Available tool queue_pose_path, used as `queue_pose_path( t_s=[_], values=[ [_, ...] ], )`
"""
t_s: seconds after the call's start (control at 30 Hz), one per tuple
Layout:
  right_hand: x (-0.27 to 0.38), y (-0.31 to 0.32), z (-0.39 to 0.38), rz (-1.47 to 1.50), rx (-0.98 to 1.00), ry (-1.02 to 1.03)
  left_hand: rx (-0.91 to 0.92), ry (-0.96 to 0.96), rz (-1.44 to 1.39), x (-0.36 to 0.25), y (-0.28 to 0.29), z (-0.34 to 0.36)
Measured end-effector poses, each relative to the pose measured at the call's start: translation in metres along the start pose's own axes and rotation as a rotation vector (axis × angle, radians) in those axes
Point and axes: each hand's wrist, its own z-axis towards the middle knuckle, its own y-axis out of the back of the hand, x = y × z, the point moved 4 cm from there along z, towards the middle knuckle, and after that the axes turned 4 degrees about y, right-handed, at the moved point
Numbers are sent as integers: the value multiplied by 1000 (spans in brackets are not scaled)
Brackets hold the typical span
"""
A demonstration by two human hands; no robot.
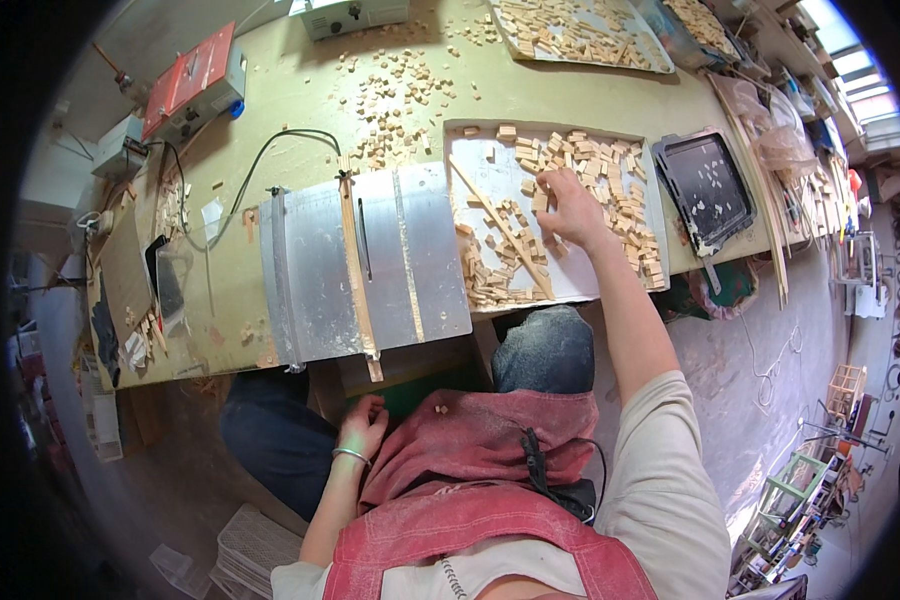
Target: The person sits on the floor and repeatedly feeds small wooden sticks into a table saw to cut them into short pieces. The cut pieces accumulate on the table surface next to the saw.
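My right hand [568,206] reaches out over a flat metal tray [485,165] strewn with several small wooden blocks [610,175], fingers curled down among them; whether it grips a block is hidden. A thin wooden stick [500,228] lies diagonally across the tray to the hand's left. My left hand [363,423], with a metal bracelet on the wrist, rests low at my lap beside a red apron [475,440], fingers loosely curled, holding nothing I can see. One small block [440,408] lies on the apron.
A small table saw with a metal top [320,270] and a wooden fence strip [355,270] stands left of the tray. Loose blocks [400,90] scatter behind it. A second block-filled tray [580,35], a dark tray [705,185], a red-topped machine [192,85] and cables surround them.
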Motion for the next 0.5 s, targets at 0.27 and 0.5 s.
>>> queue_pose_path(
  t_s=[0.27,0.5],
  values=[
    [9,0,-10,-87,-10,-115,-26,-10,38,-8,3,-5],
    [113,18,-84,183,-195,176,-43,-28,-4,-32,15,-22]
  ],
)
